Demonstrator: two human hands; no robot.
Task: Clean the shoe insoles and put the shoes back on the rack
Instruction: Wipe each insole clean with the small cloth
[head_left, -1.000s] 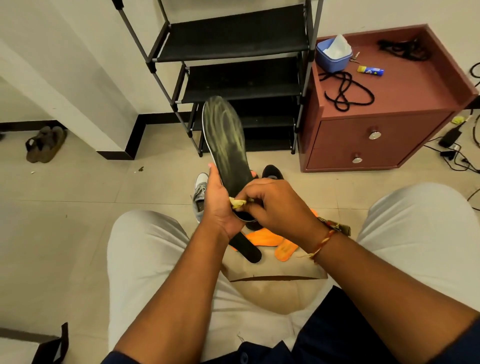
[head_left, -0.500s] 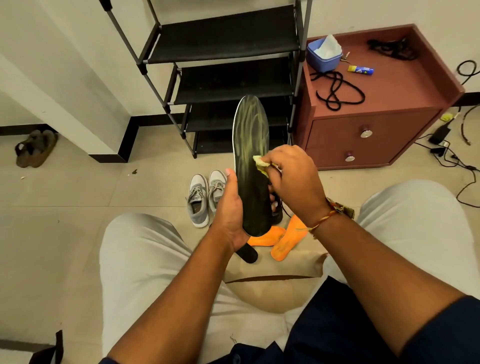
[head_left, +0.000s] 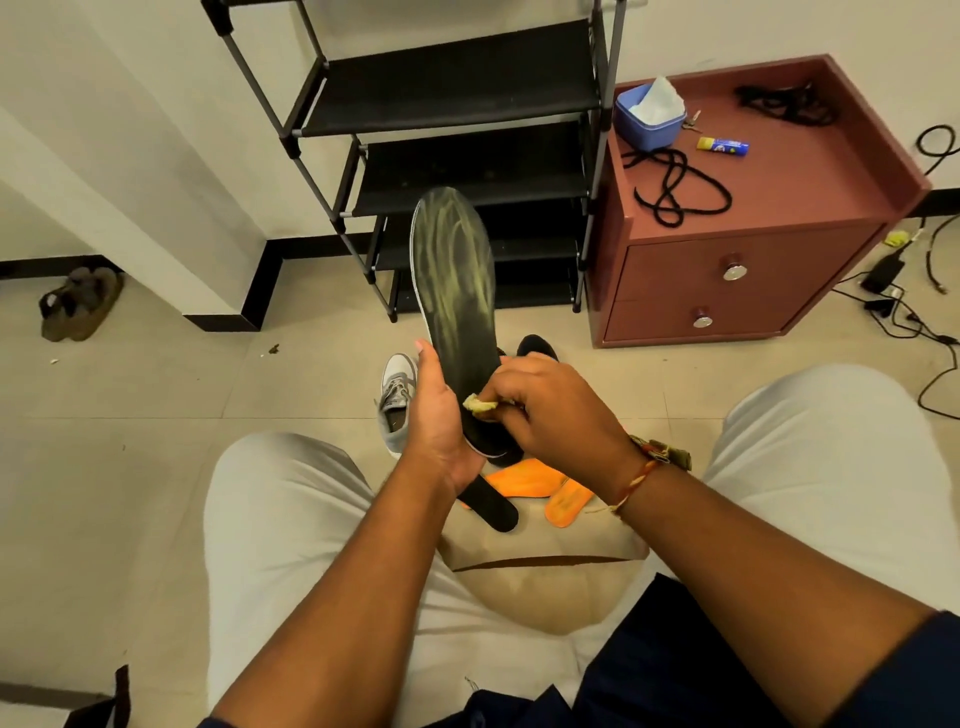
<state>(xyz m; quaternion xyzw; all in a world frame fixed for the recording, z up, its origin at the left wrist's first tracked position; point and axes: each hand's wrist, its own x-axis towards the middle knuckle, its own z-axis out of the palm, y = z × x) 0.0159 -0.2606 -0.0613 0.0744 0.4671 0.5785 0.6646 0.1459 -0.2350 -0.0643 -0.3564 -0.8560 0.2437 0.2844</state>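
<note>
Gripping insole (head_left: 457, 291) edge left hand (head_left: 441, 421), right hand (head_left: 545, 405) pressing cloth (head_left: 480, 404)

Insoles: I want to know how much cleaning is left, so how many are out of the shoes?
4: one dark insole in the left hand, a black one below it, and two orange insoles beneath the right hand. The hands may hide others.

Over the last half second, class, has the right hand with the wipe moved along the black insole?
Yes. The right hand and its wipe have slid down the black insole, from its middle to the heel end beside the left hand.
</note>
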